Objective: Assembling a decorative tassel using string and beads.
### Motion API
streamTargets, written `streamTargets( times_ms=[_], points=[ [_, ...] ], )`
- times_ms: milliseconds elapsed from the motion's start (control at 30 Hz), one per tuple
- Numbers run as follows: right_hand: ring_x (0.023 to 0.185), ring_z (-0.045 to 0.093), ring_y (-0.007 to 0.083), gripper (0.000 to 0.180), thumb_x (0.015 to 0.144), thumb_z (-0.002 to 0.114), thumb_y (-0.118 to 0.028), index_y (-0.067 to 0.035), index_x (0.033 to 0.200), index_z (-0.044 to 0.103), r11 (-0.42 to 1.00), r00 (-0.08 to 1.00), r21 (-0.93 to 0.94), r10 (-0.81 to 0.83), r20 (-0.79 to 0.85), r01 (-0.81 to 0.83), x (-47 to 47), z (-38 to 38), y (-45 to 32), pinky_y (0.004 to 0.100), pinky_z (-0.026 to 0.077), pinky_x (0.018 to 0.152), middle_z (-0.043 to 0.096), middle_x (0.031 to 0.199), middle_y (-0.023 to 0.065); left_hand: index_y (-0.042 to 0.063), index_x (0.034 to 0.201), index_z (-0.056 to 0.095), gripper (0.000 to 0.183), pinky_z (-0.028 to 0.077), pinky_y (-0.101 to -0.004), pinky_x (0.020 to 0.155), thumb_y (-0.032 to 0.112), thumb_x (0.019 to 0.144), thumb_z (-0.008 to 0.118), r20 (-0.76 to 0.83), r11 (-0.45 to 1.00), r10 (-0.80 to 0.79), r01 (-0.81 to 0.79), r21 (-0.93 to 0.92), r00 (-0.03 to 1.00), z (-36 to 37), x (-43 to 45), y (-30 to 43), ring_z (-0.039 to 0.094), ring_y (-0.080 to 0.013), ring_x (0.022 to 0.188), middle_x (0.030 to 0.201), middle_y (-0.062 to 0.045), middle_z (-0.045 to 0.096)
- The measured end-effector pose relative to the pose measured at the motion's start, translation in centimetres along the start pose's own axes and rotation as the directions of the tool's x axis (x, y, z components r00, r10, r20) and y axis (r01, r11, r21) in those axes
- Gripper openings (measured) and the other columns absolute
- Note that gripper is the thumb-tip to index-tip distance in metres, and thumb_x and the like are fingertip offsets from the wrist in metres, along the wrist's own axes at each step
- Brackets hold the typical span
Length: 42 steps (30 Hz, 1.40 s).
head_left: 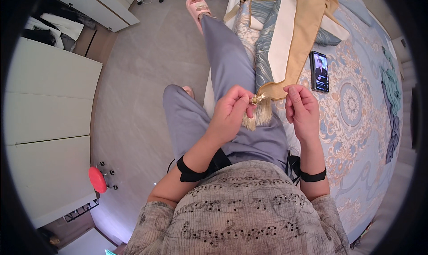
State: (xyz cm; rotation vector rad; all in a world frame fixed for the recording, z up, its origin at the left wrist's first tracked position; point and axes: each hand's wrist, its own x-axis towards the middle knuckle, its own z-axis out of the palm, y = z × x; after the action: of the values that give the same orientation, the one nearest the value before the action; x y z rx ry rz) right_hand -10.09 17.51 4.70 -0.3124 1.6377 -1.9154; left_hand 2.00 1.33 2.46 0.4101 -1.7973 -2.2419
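My left hand [233,113] pinches the gold-toned bead cap [254,100] of a cream tassel [255,116], whose fringe hangs over my lap. Beside it lies the tan end of a table runner [276,89], its tip close to the tassel. The runner has a blue wave-patterned band, a white band and a tan band. To the right, my right hand [302,109] is raised with thumb and forefinger pressed together, apart from the tassel. Anything as fine as a thread or needle between those fingertips is too small to make out.
A smartphone [320,71] with its screen lit lies on the patterned bedspread [351,138]. Another tassel [235,10] hangs at the bed's edge. Crumpled clothes [391,91] lie at the far right. A red wheeled stool [97,179] stands by the white cabinets [50,118].
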Motion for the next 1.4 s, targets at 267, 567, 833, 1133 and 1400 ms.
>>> streamTargets(
  times_ms=[267,567,833,1133,1400],
  points=[
    [0.067,0.048,0.0070,0.020,0.089,0.060,-0.011,-0.005,0.108,0.066,0.827,0.914,-0.435,-0.210,0.347,0.355,2.7,-0.7,0.0,0.0215,0.038,0.059,0.050,0.076,-0.0004,0.001,0.096,0.052,0.016,0.040,-0.0198,0.063,0.012,0.098,0.041,-0.002,0.998,0.049,-0.049,-0.026,0.999,0.1,0.0,-0.1,0.050,-0.0059,0.069,0.080,-0.003,0.057],
    [0.072,0.055,0.0156,0.009,0.084,0.065,-0.009,-0.004,0.091,0.067,0.730,0.871,-0.541,-0.152,0.467,0.418,3.4,0.1,-1.0,0.0253,0.045,0.058,0.054,0.085,0.0052,0.000,0.096,0.051,0.018,0.041,-0.0210,0.066,0.014,0.099,0.041,0.010,0.999,0.043,-0.043,-0.013,0.999,0.0,-0.1,0.1,0.050,-0.0067,0.069,0.082,-0.003,0.056],
    [0.065,0.052,0.0136,0.017,0.084,0.067,-0.015,-0.002,0.079,0.060,0.612,0.885,-0.650,-0.208,0.417,0.450,2.4,-0.5,-2.3,0.0247,0.041,0.052,0.054,0.081,0.0032,0.000,0.095,0.051,0.017,0.043,-0.0214,0.068,0.014,0.099,0.041,-0.012,0.998,0.061,-0.061,-0.024,0.998,0.1,0.1,0.2,0.051,-0.0072,0.070,0.082,-0.005,0.057],
    [0.055,0.036,0.0019,0.027,0.092,0.059,-0.024,-0.003,0.076,0.056,0.983,0.904,-0.169,0.131,0.406,-0.067,1.4,-0.7,-3.4,0.0192,0.027,0.046,0.048,0.073,-0.0039,0.000,0.098,0.051,0.016,0.046,-0.0267,0.075,0.013,0.098,0.042,-0.012,0.996,0.049,-0.049,-0.068,0.999,0.7,0.1,0.5,0.056,-0.0126,0.075,0.092,-0.010,0.060],
    [0.048,0.035,0.0024,0.028,0.094,0.056,-0.026,-0.003,0.078,0.057,0.909,0.823,0.282,0.105,0.558,-0.307,1.1,-0.8,-2.4,0.0158,0.024,0.039,0.053,0.073,0.0035,-0.001,0.099,0.051,0.016,0.046,-0.0260,0.075,0.013,0.097,0.043,-0.021,0.994,0.023,-0.026,-0.109,1.000,0.5,0.0,0.4,0.057,-0.0136,0.076,0.091,-0.010,0.061]
  ],
)
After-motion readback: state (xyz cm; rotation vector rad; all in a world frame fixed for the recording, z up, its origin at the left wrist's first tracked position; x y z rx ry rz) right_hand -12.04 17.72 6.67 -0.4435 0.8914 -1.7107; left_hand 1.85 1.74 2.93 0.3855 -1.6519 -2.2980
